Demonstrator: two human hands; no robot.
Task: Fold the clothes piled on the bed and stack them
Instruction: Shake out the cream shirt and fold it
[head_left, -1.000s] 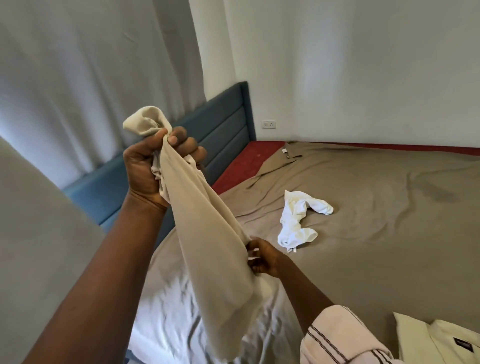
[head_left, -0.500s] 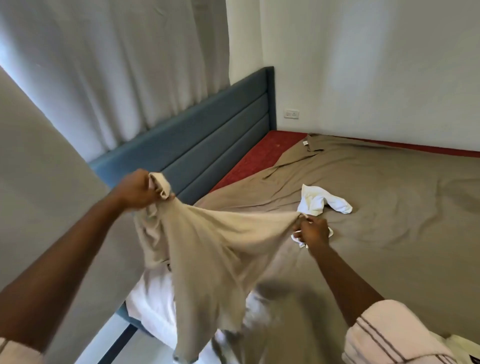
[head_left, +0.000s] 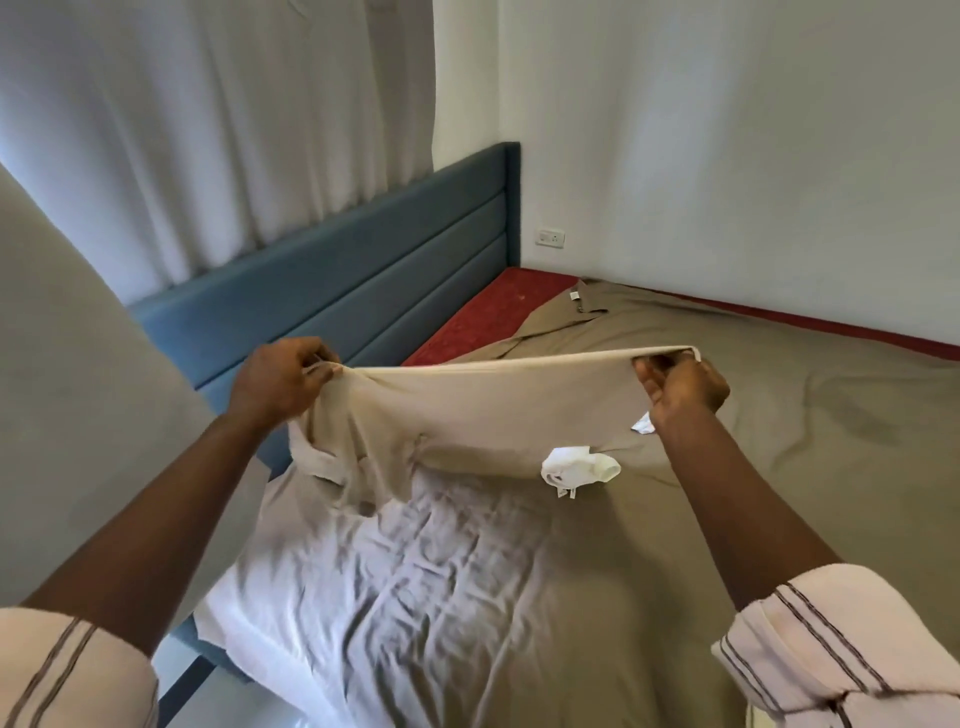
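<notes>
Above the bed (head_left: 779, 467), near its headboard (head_left: 363, 280) edge, a beige garment (head_left: 483, 410) hangs stretched taut.
Left hand (head_left: 283, 382) and right hand (head_left: 683, 387) each pinch a top corner in a closed grip; a white garment (head_left: 579, 465) lies on the bed beneath.

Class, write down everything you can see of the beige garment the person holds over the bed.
The beige garment is soft, thin-looking plain cloth, held up by one edge: the left hand pinches one end, the right hand the other. That edge runs taut and nearly level; the rest hangs in loose folds, bunched toward the left. Its lower edge hangs in front of part of a small white garment on the brown sheet; whether it touches that sheet is unclear.
</notes>
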